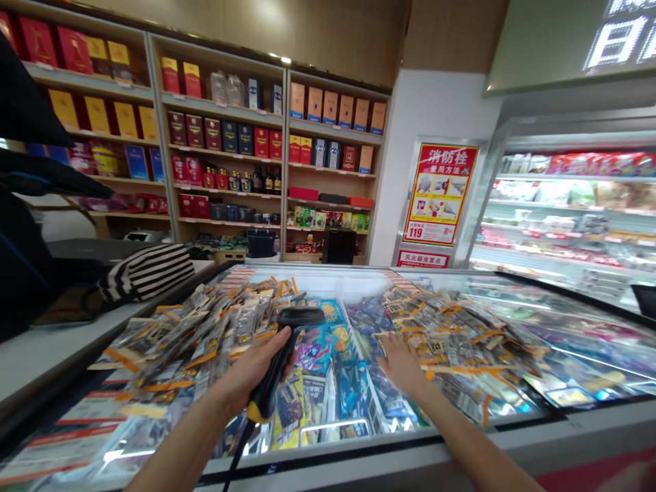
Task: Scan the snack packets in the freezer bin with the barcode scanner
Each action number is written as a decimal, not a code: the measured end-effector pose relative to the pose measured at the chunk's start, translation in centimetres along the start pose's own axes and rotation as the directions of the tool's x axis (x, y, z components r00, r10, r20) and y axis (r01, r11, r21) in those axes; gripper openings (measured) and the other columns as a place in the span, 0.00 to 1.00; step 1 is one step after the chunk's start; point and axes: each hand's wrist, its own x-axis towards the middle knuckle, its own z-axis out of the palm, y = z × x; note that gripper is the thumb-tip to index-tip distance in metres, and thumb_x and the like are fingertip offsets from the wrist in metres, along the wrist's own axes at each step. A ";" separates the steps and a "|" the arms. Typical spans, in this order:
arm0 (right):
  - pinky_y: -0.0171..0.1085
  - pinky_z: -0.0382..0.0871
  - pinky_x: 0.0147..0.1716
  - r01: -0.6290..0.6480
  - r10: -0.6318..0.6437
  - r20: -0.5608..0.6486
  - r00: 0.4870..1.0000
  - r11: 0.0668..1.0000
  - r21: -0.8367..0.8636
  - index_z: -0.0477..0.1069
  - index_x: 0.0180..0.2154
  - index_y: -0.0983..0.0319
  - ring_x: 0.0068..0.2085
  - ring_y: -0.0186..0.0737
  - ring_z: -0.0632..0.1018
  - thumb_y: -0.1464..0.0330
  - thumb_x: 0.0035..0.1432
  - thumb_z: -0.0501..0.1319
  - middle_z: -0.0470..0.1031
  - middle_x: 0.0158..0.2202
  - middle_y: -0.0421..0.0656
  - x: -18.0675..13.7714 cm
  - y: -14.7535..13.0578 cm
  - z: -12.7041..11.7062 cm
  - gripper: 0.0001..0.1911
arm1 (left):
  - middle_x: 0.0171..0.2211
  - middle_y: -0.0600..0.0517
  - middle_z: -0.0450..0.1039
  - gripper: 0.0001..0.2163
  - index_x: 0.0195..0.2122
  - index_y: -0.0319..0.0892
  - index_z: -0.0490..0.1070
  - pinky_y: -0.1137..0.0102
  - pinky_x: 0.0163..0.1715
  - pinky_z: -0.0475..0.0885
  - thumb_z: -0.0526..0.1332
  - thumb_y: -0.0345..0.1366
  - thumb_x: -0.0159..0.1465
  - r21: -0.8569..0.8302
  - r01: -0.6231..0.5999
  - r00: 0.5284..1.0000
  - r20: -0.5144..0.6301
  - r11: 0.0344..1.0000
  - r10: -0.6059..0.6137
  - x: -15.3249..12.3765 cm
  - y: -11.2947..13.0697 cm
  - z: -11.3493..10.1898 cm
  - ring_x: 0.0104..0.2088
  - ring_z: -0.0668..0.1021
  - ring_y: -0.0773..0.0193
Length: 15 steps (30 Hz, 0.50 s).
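Note:
My left hand is wrapped round the grip of a black barcode scanner with yellow at its base. The scanner's head points away from me, over the glass-topped freezer, and a cable hangs from the grip. My right hand rests at the left edge of a pile of clear snack packets with orange edges. Its fingers reach forward and touch the packets; the fingertips are partly blurred. A second pile of similar packets spreads over the left side. Between the piles, blue and yellow bags show inside the freezer.
A white counter on the left carries a black-and-white striped bag and dark equipment. Behind stand shelves of boxed goods. A red fire-hydrant poster hangs on the wall, and a refrigerated display is at right.

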 end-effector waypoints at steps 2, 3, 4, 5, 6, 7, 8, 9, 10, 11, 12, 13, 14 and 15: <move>0.44 0.49 0.53 0.091 -0.091 0.002 0.996 0.994 0.063 0.56 0.53 0.72 0.56 0.46 0.58 0.71 0.50 0.48 0.57 0.55 0.55 1.4 -0.7 0.5 0.26 | 0.16 0.55 0.68 0.14 0.23 0.39 0.64 0.77 0.15 0.61 0.58 0.46 0.51 -0.006 -0.002 1.000 -0.006 1.000 0.002 1.1 -0.3 0.7 0.15 0.67 0.72; 0.40 0.50 0.53 0.129 -0.129 -0.010 0.992 0.988 0.085 0.56 0.52 0.73 0.55 0.44 0.59 0.74 0.49 0.48 0.57 0.55 0.55 2.2 -1.1 0.5 0.26 | 0.16 0.55 0.68 0.14 0.23 0.39 0.64 0.77 0.15 0.61 0.58 0.46 0.51 -0.008 -0.007 1.000 -0.005 1.000 0.007 1.8 -0.3 1.1 0.15 0.68 0.72; 0.38 0.51 0.52 0.156 -0.154 -0.028 0.988 0.983 0.094 0.58 0.51 0.73 0.54 0.42 0.60 0.75 0.47 0.48 0.59 0.54 0.54 2.9 -1.4 0.5 0.26 | 0.16 0.55 0.68 0.15 0.23 0.38 0.64 0.77 0.15 0.61 0.58 0.47 0.51 -0.012 -0.011 1.000 0.000 1.000 0.011 2.4 -0.2 1.4 0.15 0.68 0.72; 0.37 0.52 0.52 0.161 -0.158 -0.044 0.986 0.983 0.090 0.60 0.49 0.73 0.53 0.42 0.62 0.76 0.46 0.48 0.61 0.52 0.55 3.6 -1.6 0.4 0.25 | 0.16 0.55 0.68 0.15 0.23 0.38 0.64 0.77 0.16 0.61 0.58 0.47 0.51 -0.019 -0.011 1.000 0.009 1.000 0.012 3.1 -0.1 1.7 0.15 0.68 0.72; 0.37 0.54 0.51 0.147 -0.143 -0.049 0.988 0.986 0.076 0.62 0.47 0.73 0.51 0.43 0.64 0.77 0.45 0.48 0.64 0.50 0.56 4.3 -1.9 0.3 0.24 | 0.16 0.55 0.68 0.15 0.23 0.38 0.65 0.77 0.16 0.62 0.58 0.48 0.51 -0.028 -0.012 1.000 0.021 1.000 0.012 3.8 0.1 2.0 0.15 0.68 0.72; 0.37 0.56 0.49 0.117 -0.114 -0.041 0.993 0.992 0.058 0.65 0.45 0.73 0.49 0.45 0.67 0.78 0.45 0.49 0.67 0.47 0.57 4.8 -2.0 0.0 0.23 | 0.16 0.55 0.68 0.15 0.23 0.38 0.65 0.77 0.16 0.61 0.58 0.48 0.51 -0.036 -0.014 1.000 0.027 0.999 0.015 4.4 0.2 2.2 0.15 0.68 0.72; 0.38 0.58 0.47 0.083 -0.082 -0.023 0.996 0.996 0.045 0.66 0.43 0.73 0.46 0.46 0.69 0.79 0.44 0.49 0.69 0.43 0.57 5.4 -2.1 -0.3 0.22 | 0.16 0.55 0.67 0.15 0.24 0.38 0.65 0.77 0.15 0.61 0.57 0.48 0.51 -0.041 -0.015 0.999 0.030 0.999 0.016 5.1 0.3 2.4 0.15 0.68 0.72; 0.39 0.60 0.46 0.051 -0.051 -0.006 0.999 0.998 0.047 0.68 0.41 0.72 0.44 0.46 0.71 0.79 0.43 0.49 0.71 0.40 0.57 5.9 -2.2 -0.6 0.21 | 0.16 0.55 0.67 0.15 0.25 0.38 0.65 0.77 0.15 0.61 0.57 0.48 0.51 -0.044 -0.017 0.999 0.032 0.999 0.019 5.6 0.4 2.6 0.14 0.67 0.72; 0.39 0.61 0.44 0.027 -0.028 0.001 1.000 0.997 0.070 0.68 0.40 0.71 0.42 0.47 0.72 0.79 0.43 0.49 0.72 0.38 0.56 6.5 -2.1 -1.0 0.20 | 0.16 0.55 0.67 0.15 0.25 0.38 0.65 0.77 0.15 0.61 0.57 0.48 0.51 -0.046 -0.021 0.999 0.031 0.999 0.023 6.1 0.3 2.7 0.14 0.67 0.72; 0.40 0.62 0.44 0.011 -0.009 -0.017 1.000 0.993 0.118 0.69 0.40 0.70 0.41 0.46 0.73 0.79 0.43 0.49 0.73 0.37 0.55 7.1 -1.9 -1.3 0.20 | 0.16 0.55 0.67 0.16 0.25 0.39 0.65 0.77 0.15 0.60 0.57 0.49 0.51 -0.051 -0.022 0.999 0.035 0.998 0.024 6.5 0.1 2.7 0.14 0.67 0.72; 0.40 0.62 0.44 0.002 0.011 -0.065 0.998 0.981 0.193 0.69 0.41 0.68 0.41 0.46 0.73 0.79 0.43 0.49 0.73 0.38 0.54 7.6 -1.6 -1.5 0.21 | 0.16 0.55 0.67 0.16 0.25 0.39 0.64 0.77 0.15 0.60 0.57 0.49 0.51 -0.056 -0.019 0.999 0.040 0.998 0.022 6.7 -0.1 2.7 0.14 0.67 0.72; 0.41 0.61 0.45 -0.005 0.046 -0.133 0.990 0.955 0.295 0.68 0.42 0.67 0.42 0.45 0.73 0.78 0.43 0.49 0.73 0.39 0.52 8.2 -1.3 -1.5 0.22 | 0.16 0.55 0.67 0.16 0.24 0.39 0.64 0.77 0.15 0.60 0.57 0.49 0.50 -0.059 -0.020 0.999 0.041 0.998 0.022 6.9 -0.4 2.6 0.14 0.67 0.72; 0.41 0.60 0.46 -0.009 0.104 -0.202 0.974 0.907 0.422 0.67 0.44 0.67 0.43 0.44 0.72 0.78 0.43 0.48 0.73 0.40 0.51 8.7 -0.9 -1.4 0.23 | 0.16 0.55 0.67 0.16 0.24 0.39 0.64 0.77 0.15 0.59 0.58 0.49 0.50 -0.055 -0.014 0.998 0.055 0.998 0.017 6.9 -0.6 2.5 0.14 0.66 0.72; 0.41 0.60 0.47 -0.008 0.181 -0.252 0.951 0.825 0.565 0.65 0.46 0.67 0.43 0.44 0.72 0.77 0.43 0.48 0.72 0.41 0.51 9.2 -0.6 -1.2 0.24 | 0.15 0.56 0.66 0.16 0.24 0.39 0.64 0.76 0.15 0.59 0.58 0.49 0.50 -0.045 -0.007 0.998 0.061 0.999 0.010 6.8 -0.7 2.3 0.14 0.66 0.72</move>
